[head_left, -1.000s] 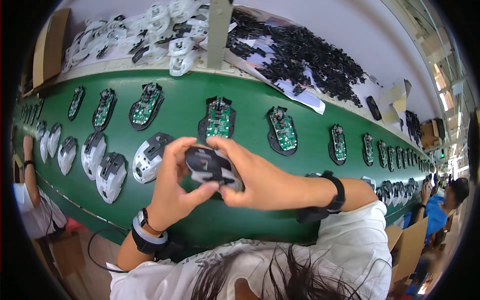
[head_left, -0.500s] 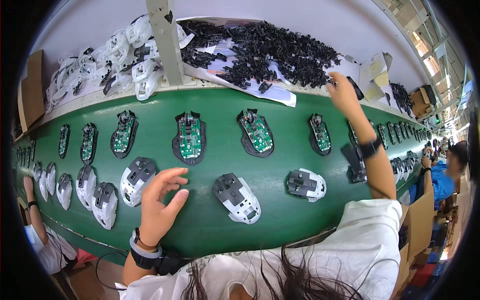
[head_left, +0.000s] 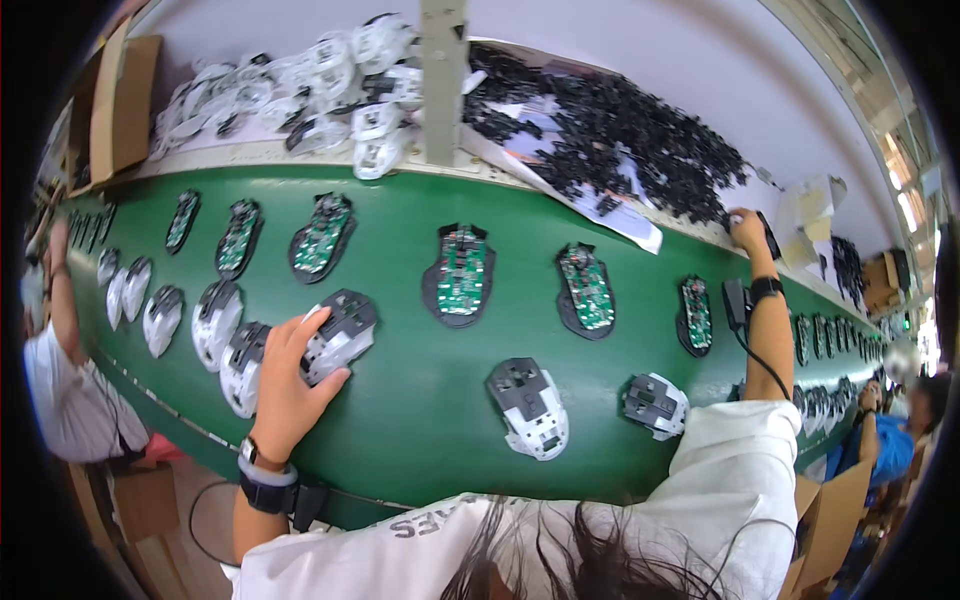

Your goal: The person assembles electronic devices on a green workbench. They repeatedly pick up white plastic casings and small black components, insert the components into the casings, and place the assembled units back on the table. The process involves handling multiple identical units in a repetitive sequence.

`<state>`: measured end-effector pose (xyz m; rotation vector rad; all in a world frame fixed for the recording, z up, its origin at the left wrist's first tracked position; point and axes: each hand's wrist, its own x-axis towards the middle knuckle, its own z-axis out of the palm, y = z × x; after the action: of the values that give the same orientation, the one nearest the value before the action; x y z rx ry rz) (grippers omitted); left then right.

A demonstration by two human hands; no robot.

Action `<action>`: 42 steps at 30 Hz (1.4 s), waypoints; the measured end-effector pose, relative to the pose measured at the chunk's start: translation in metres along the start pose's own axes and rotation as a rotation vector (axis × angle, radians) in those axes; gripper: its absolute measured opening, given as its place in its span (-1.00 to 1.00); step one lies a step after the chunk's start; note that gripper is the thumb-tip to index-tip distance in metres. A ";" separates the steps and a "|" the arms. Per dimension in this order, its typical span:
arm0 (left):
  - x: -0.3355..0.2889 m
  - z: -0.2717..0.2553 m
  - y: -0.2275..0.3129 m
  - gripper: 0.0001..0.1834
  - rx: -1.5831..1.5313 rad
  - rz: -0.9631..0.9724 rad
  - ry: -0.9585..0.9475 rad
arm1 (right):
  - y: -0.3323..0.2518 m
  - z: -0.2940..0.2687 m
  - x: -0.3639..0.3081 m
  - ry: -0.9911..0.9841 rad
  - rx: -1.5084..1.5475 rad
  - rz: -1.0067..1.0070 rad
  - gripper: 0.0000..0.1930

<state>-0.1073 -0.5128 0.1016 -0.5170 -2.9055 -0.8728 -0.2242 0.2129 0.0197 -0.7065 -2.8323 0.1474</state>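
Note:
My left hand (head_left: pixel 290 385) has its thumb and fingers around the sides of a grey-and-white mouse shell (head_left: pixel 345 325) on the green belt. More mouse shells (head_left: pixel 217 325) lie just left of that hand; another shell (head_left: pixel 532 408) and one farther right (head_left: pixel 655 405) lie in front of me. My right hand (head_left: pixel 747 232) reaches to the shelf edge, fingers curled at the end of a heap of small black plastic parts (head_left: pixel 640 130). What its fingertips hold, if anything, is hidden. Beside it lies a dark, elongated object (head_left: pixel 769 236).
Mouse bases with green circuit boards (head_left: pixel 462 275) stand in a row along the green belt (head_left: pixel 420 430). White shells (head_left: pixel 330 75) are piled behind a shelf post (head_left: pixel 440 90). Cardboard boxes (head_left: pixel 125 110) stand at the sides. Other people work at left and right.
My left hand has closed around a mouse shell after hovering open beside it. My right hand has come down to the near end of the black heap. The whole view has shifted.

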 end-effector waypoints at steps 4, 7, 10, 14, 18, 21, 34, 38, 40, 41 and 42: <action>0.008 0.004 0.007 -0.28 -0.883 -0.248 0.094 | 0.067 -0.024 0.007 0.173 0.125 -0.027 -0.65; -0.008 -0.023 0.021 -0.29 -1.220 -0.323 0.055 | -0.039 -0.051 -0.028 -0.026 0.570 0.043 -0.70; 0.005 -0.022 0.037 -0.38 -1.538 -0.369 -0.093 | -0.167 -0.117 -0.103 -0.096 0.881 -0.140 -0.76; 0.027 0.001 0.043 -0.45 -1.763 -0.458 -0.225 | -0.290 -0.160 -0.198 -0.216 0.941 -0.596 -0.77; 0.028 0.015 0.039 -0.45 -1.847 -0.463 -0.302 | -0.362 -0.165 -0.250 -0.252 0.864 -1.050 -0.77; 0.026 0.018 0.037 -0.42 -1.858 -0.382 -0.347 | -0.392 -0.146 -0.257 -0.192 0.783 -1.280 -0.71; 0.019 -0.009 0.042 -0.38 -1.462 -0.228 -0.132 | -0.422 -0.121 -0.270 0.168 0.547 -1.431 -0.77; 0.020 -0.005 0.044 -0.52 -1.375 -0.224 0.024 | -0.426 -0.127 -0.269 0.190 0.492 -1.480 -0.75; 0.018 -0.001 0.042 -0.57 -1.307 -0.248 0.075 | -0.428 -0.130 -0.270 0.078 0.503 -1.463 -0.72; 0.019 0.001 0.041 -0.59 -1.257 -0.247 0.101 | -0.427 -0.128 -0.271 0.048 0.521 -1.454 -0.71; 0.020 0.003 0.040 -0.61 -1.212 -0.238 0.121 | -0.424 -0.127 -0.272 0.022 0.530 -1.438 -0.69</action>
<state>-0.1127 -0.4742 0.1232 -0.1087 -2.0205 -2.5265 -0.1516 -0.2837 0.1557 1.3561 -2.3676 0.5473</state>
